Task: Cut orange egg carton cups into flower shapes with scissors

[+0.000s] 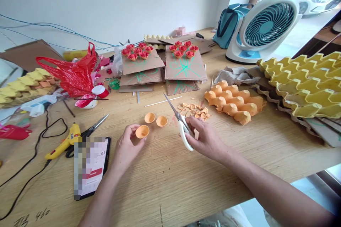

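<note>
My left hand (130, 141) is closed on a small orange egg-carton cup (142, 132), with thumb and fingers at its sides and its hollow facing up. Two more orange cups (161, 121) stand on the wooden table just beyond it. My right hand (202, 136) grips white-handled scissors (183, 127) by the loops, blades pointing away and to the left, seemingly together. Past the scissors lies a heap of orange carton scraps (195, 110). Farther right rests an orange egg carton piece (234, 101) with its bumps up.
Red paper flowers (138, 50) sit on cardboard sheets (185, 69) at the back. To the left are a phone (96, 170), a yellow glue gun (65, 142), black scissors (93, 127) and a red bag (77, 72). Yellow egg trays (306, 85) and a fan (266, 28) occupy the right.
</note>
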Available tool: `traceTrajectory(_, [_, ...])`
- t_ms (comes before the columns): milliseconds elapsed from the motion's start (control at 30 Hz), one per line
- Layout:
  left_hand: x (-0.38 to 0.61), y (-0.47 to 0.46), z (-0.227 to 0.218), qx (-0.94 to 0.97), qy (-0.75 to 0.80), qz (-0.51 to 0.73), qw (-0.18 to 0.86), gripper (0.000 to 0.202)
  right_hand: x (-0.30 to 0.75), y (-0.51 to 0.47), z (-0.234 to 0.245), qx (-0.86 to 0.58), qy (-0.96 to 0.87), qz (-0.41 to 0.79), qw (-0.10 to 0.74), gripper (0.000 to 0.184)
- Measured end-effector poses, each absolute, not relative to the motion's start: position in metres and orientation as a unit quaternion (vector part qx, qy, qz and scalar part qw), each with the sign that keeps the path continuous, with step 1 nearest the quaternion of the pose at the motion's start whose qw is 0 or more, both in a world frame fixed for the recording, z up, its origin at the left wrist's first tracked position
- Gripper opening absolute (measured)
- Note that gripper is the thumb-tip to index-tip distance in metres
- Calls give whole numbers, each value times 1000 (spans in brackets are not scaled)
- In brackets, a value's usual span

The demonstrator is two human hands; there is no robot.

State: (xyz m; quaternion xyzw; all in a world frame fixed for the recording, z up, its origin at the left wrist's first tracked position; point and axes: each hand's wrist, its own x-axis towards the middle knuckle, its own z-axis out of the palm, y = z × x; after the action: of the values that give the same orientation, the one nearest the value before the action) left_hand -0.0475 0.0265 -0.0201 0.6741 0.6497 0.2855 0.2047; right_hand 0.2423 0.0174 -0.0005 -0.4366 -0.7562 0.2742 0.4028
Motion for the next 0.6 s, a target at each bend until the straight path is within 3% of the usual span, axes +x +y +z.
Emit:
traceTrajectory(233, [-60, 35, -29, 661, 648, 289, 243, 50, 242, 18, -2, -438, -759, 275, 395, 10])
traceTrajectory(400, [-61, 39, -38, 635, 678, 318, 189, 64, 241, 17, -2, -440, -759, 270, 397, 10])
traceTrajectory(600, [-58, 41, -39, 633, 674, 335, 181, 55, 241, 16, -2, -440, -757, 271, 399, 12])
